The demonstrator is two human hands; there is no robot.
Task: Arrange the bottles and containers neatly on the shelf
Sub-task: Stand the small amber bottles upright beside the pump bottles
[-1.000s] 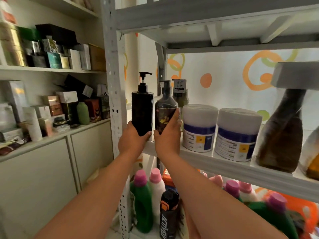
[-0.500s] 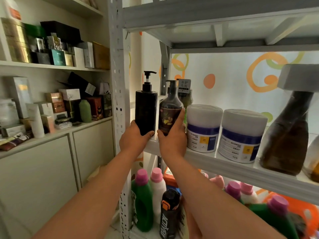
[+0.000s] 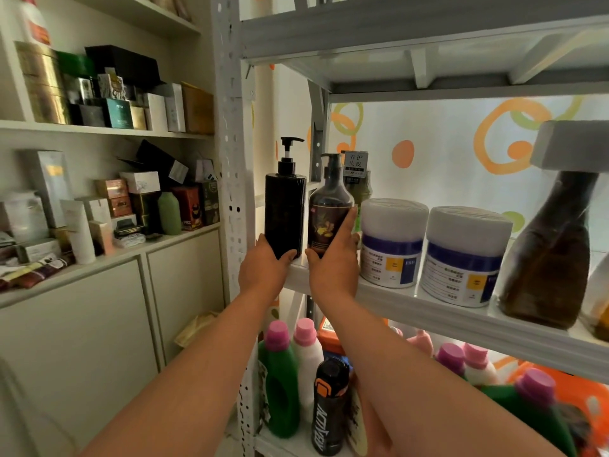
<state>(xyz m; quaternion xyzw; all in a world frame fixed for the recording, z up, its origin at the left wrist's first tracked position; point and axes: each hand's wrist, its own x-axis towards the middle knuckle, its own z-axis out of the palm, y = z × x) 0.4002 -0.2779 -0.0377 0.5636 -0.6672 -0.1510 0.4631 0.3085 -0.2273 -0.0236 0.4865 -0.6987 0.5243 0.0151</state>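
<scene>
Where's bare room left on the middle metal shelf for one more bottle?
Front row is packed: black pump bottle, brown pump bottle, two white tubs with blue bands and a dark brown flask-shaped bottle stand nearly shoulder to shoulder. Bare board seems to show only behind the tubs, toward the patterned backdrop.

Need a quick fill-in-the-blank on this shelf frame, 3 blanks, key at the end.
1. The left hand grips the base of the tall black ____ bottle.
2. The right hand holds the rounded dark brown pump bottle, which stands directly to the ____ of the black one.
3. On the grey metal shelf, to the right of both bottles, stand ____ white tubs with blue bands.

Missing words: pump; right; two
</scene>
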